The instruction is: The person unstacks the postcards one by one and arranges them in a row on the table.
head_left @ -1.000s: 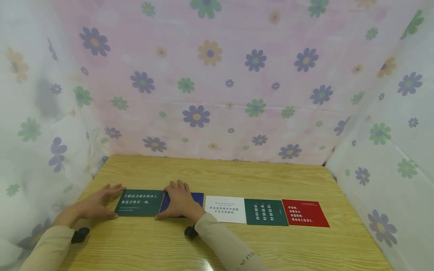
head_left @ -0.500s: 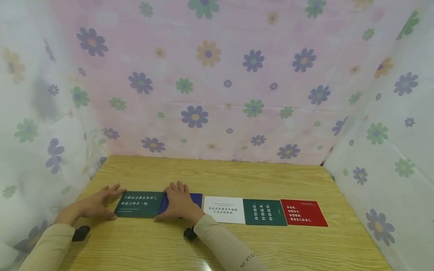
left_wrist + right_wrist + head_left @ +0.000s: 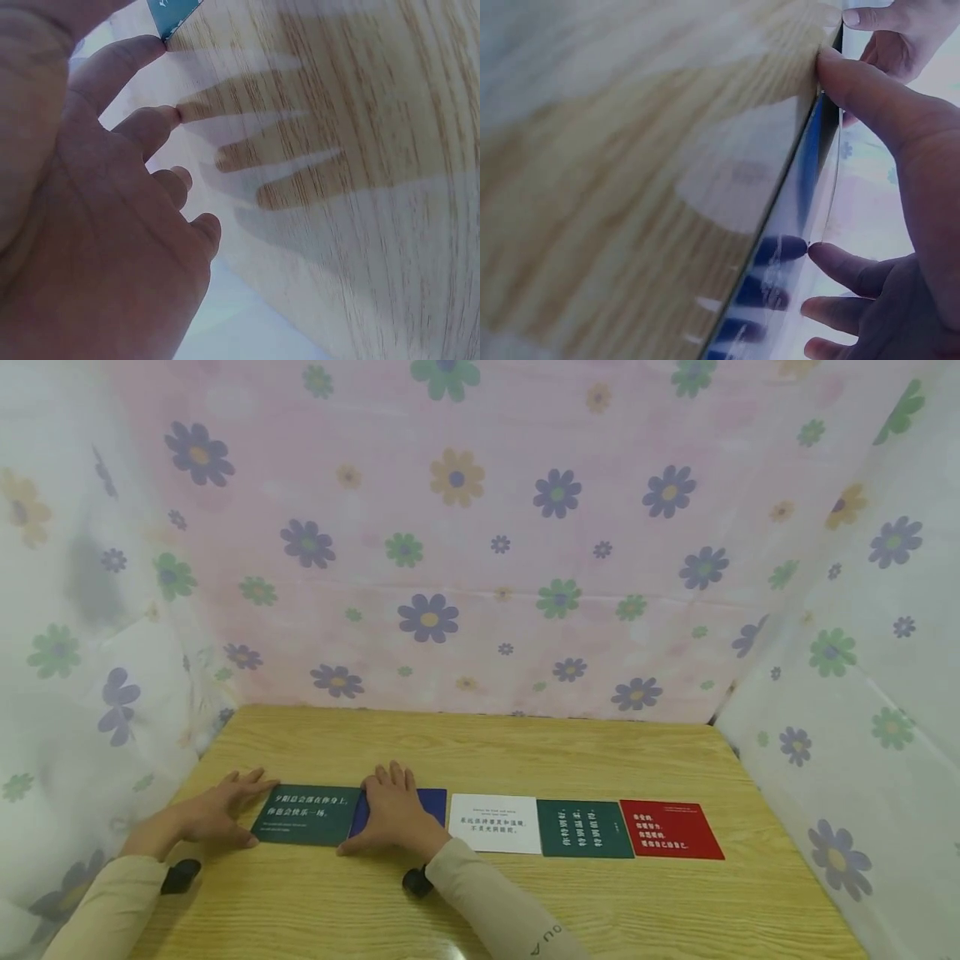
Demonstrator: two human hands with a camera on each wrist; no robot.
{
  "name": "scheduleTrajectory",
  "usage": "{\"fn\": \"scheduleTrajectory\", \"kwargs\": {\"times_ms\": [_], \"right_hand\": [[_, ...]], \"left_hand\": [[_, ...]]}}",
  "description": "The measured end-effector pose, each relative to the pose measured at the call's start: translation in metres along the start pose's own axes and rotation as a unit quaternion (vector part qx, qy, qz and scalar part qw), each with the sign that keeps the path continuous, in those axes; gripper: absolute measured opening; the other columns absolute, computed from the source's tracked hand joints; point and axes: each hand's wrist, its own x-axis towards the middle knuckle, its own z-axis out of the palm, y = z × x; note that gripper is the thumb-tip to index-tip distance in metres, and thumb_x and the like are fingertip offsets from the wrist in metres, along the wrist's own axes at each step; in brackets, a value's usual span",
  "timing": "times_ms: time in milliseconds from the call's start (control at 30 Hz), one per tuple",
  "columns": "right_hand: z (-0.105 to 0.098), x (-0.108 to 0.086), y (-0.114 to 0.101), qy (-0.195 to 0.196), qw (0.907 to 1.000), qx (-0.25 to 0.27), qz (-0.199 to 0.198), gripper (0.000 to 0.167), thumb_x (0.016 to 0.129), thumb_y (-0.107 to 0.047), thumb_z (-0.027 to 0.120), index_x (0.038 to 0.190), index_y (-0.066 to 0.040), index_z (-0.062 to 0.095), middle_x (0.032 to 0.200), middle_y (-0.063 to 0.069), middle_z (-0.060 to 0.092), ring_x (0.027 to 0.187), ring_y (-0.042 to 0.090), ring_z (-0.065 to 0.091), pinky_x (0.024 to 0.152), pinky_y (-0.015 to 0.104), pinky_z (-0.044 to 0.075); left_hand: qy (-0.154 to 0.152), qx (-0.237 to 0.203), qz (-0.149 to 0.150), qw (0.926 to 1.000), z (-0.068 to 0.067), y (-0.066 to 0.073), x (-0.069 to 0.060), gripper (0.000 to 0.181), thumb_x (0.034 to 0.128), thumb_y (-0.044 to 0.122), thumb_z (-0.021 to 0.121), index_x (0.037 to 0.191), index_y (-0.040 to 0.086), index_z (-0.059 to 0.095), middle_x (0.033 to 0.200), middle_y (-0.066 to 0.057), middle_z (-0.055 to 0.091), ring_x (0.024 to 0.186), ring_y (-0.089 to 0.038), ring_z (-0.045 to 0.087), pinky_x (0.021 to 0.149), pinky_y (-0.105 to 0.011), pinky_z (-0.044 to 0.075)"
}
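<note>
Five-card wording aside, several printed cards lie flat in a row. At the left end is a green card [image 3: 307, 815] with white writing. My left hand [image 3: 213, 814] is spread at its left edge, with a forefinger at its upper corner and a thumb at its lower one. In the left wrist view that forefinger [image 3: 124, 64] meets the card's corner [image 3: 172, 15]. My right hand [image 3: 393, 814] spans a blue card [image 3: 433, 802] and hides much of it. Its thumb [image 3: 855, 82] touches near the lower left corner, while the fingertips rest on the glossy surface.
Right of the blue card lie a white card [image 3: 495, 824], another green card [image 3: 585, 829] and a red card [image 3: 672, 830]. All are on a wooden table [image 3: 480, 743]. Flowered cloth [image 3: 480, 543] encloses the table at the back and both sides.
The head view has shifted slightly. Both hands keep their places at the green and blue cards, and the row of cards looks the same.
</note>
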Motion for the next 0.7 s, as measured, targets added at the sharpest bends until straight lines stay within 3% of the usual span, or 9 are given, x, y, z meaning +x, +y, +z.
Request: {"fn": "scheduleTrajectory", "kwargs": {"times_ms": [400, 567, 700], "right_hand": [[0.001, 0.004, 0.003, -0.002, 0.9998, -0.017, 0.002, 0.098, 0.072, -0.075, 0.076, 0.151, -0.024, 0.048, 0.166, 0.003, 0.031, 0.156, 0.029, 0.019, 0.127, 0.047, 0.019], [0.000, 0.000, 0.005, -0.007, 0.9999, -0.011, -0.005, 0.104, 0.072, -0.076, 0.075, 0.155, -0.022, 0.043, 0.166, 0.003, 0.032, 0.157, 0.029, 0.019, 0.128, 0.047, 0.018], [-0.006, -0.006, 0.012, 0.000, 0.9996, 0.019, -0.023, 0.105, 0.075, -0.074, 0.074, 0.157, -0.019, 0.039, 0.166, 0.005, 0.031, 0.157, 0.031, 0.018, 0.127, 0.051, 0.016]], "left_hand": [[0.013, 0.002, 0.005, 0.9999, 0.002, 0.002, -0.004, 0.096, 0.0712, 0.020, 0.088, 0.150, -0.006, 0.040, 0.157, -0.044, 0.010, 0.137, -0.074, -0.005, 0.098, -0.089, 0.004], [0.043, 0.012, 0.026, 0.9987, 0.009, -0.001, -0.006, 0.097, 0.0727, 0.020, 0.088, 0.150, -0.008, 0.037, 0.156, -0.045, 0.013, 0.136, -0.075, -0.001, 0.098, -0.089, 0.006], [0.075, 0.018, 0.049, 0.9958, 0.018, -0.001, -0.005, 0.095, 0.0795, 0.025, 0.086, 0.152, -0.007, 0.035, 0.157, -0.043, 0.018, 0.138, -0.074, 0.004, 0.098, -0.089, 0.010]]}}
